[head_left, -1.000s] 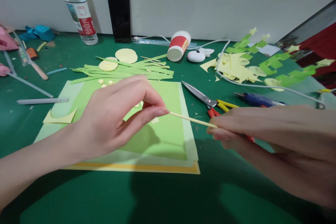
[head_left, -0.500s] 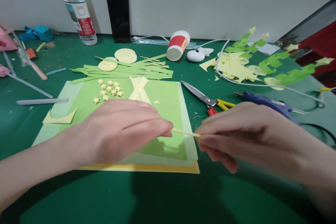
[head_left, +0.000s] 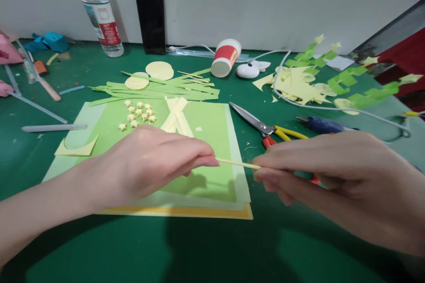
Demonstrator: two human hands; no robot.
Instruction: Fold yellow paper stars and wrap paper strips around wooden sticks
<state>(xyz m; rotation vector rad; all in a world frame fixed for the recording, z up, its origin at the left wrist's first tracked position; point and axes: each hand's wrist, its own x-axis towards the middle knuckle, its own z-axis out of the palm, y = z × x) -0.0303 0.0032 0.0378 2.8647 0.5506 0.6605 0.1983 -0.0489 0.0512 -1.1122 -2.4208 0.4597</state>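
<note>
A thin pale yellow paper strip (head_left: 236,163) stretches between my two hands, just above the front right corner of a stack of green and yellow paper sheets (head_left: 212,128). My left hand (head_left: 156,166) pinches the strip's left end with its fingertips. The right end is gripped by my right hand (head_left: 325,174). On the green sheet lie several tiny folded yellow stars (head_left: 137,112) and a few loose pale yellow strips (head_left: 177,117).
Scissors with red and yellow handles (head_left: 262,128) and a blue glue gun (head_left: 323,124) lie to the right. Behind the sheets are green paper strips (head_left: 156,90), yellow discs (head_left: 159,70), a tipped paper cup (head_left: 226,57), a water bottle (head_left: 98,11), a black phone (head_left: 149,13) and paper scraps (head_left: 300,84).
My left hand dropped from an arched pinch to a flatter one, uncovering the stars. My right hand slid in along the strip, so less of it shows between my hands.
</note>
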